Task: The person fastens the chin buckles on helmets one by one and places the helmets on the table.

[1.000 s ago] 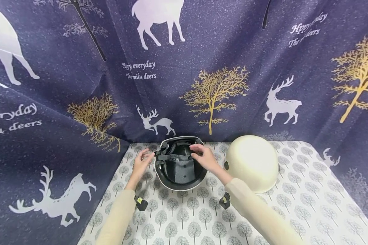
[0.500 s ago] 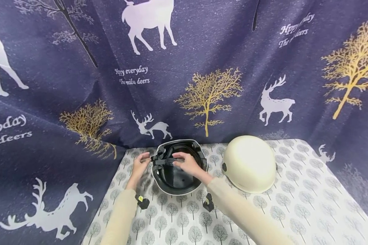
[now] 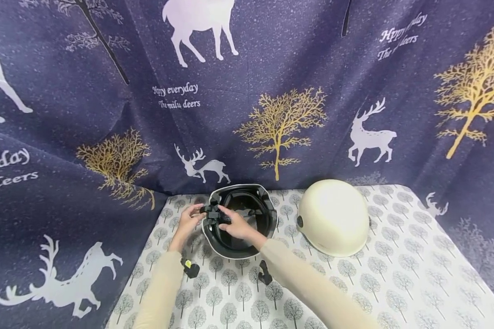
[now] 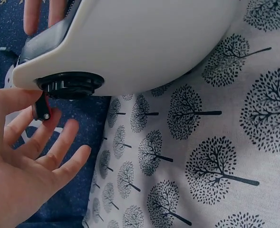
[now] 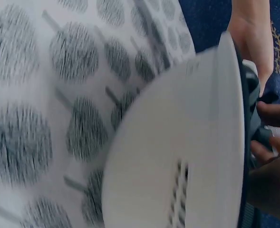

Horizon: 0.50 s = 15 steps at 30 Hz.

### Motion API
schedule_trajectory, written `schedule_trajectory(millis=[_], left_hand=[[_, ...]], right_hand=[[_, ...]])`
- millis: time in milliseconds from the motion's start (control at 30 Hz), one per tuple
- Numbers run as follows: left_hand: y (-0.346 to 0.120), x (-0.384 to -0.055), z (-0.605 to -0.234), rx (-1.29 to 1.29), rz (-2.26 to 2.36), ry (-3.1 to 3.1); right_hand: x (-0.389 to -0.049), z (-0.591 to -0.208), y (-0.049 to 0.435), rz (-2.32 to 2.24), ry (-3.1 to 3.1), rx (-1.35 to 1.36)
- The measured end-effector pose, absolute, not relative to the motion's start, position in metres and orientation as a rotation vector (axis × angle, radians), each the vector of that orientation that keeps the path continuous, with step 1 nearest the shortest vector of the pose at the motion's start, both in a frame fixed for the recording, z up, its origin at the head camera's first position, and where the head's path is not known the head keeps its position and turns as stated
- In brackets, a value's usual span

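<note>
A cream helmet (image 3: 234, 250) lies upside down on the table, its black inner lining facing up. At its left rim my left hand (image 3: 186, 225) pinches a small black and red strap piece (image 4: 42, 111) between thumb and index finger, the other fingers spread. A round black fitting (image 4: 72, 84) sits on the shell just above it. Reaching over the helmet's opening, my right hand (image 3: 238, 227) grips the dark chin strap (image 3: 212, 215) close to the left hand. The strap ends and the exact finger contact are partly hidden.
Another cream helmet (image 3: 333, 217) stands dome up to the right. White cloth with printed trees (image 3: 247, 292) covers the table. A dark blue curtain with deer (image 3: 230, 114) hangs directly behind and along the left side.
My right hand has moved left across the helmet's opening, bringing the chin strap close to the left hand. The left hand stays at the left rim; the second helmet has not moved.
</note>
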<state>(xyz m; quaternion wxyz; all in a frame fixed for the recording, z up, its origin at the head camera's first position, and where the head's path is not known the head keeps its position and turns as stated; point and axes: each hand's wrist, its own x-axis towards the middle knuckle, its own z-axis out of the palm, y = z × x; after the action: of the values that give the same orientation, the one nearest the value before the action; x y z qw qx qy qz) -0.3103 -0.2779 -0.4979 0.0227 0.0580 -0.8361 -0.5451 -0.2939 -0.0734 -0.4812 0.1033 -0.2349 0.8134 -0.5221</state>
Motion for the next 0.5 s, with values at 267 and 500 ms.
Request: schedule_trajectory(millis=[267,500], left_hand=[[-0.274,-0.305,-0.499,0.228,-1.673,-2.568],[-0.268,-0.303,-0.492,0.185,-1.638,-2.519]], right_hand=[[-0.285,-0.489,-0.095,-1.657,2.387,-0.416],[-0.287,-0.490,-0.100,-1.600,2.536,-0.355]])
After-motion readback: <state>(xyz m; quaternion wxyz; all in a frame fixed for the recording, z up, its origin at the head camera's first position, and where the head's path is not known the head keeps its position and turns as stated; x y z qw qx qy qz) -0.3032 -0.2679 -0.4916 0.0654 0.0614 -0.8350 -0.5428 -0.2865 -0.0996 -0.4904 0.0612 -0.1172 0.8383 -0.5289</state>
